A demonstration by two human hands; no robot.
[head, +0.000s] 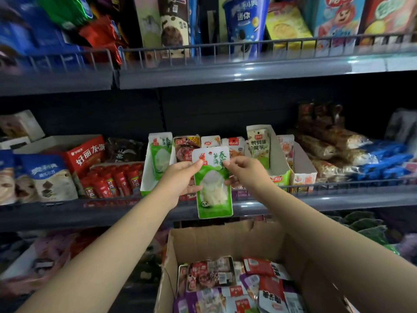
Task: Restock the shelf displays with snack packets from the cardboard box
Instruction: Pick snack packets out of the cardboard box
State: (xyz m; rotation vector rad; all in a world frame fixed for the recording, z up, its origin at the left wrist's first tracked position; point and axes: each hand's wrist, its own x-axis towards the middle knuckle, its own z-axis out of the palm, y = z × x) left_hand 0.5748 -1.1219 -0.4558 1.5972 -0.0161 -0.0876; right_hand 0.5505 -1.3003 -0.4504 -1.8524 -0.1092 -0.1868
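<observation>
She has one green-and-white snack packet (213,184) up in front of the middle shelf (293,199), held upright and face-on between both hands. The left hand (180,177) has its grip pinched on the packet's left edge, thumb near the top corner and fingers behind; the right hand (244,171) pinches the upper right edge the same way. Two grips on something so light looks to me like squaring it up so the printed front faces outward before it goes in.

At about ten o'clock from the packet stands a white-and-green display carton (150,172) with a matching packet (161,154) already standing in it. That is very likely where this one belongs, which would explain why it is carried at that height and already upright.

The cardboard box (225,240) sits at six o'clock, below the shelf edge and between her forearms, flaps open, with a jumble of red, purple and white packets (237,288) lying flat inside. Keeping it close under the shelf makes each lift short. Plenty is left in it, so I'd judge the restocking is far from finished.

To the right of the green carton, other upright trays hold different flavours, so sorting by print matters here.
</observation>
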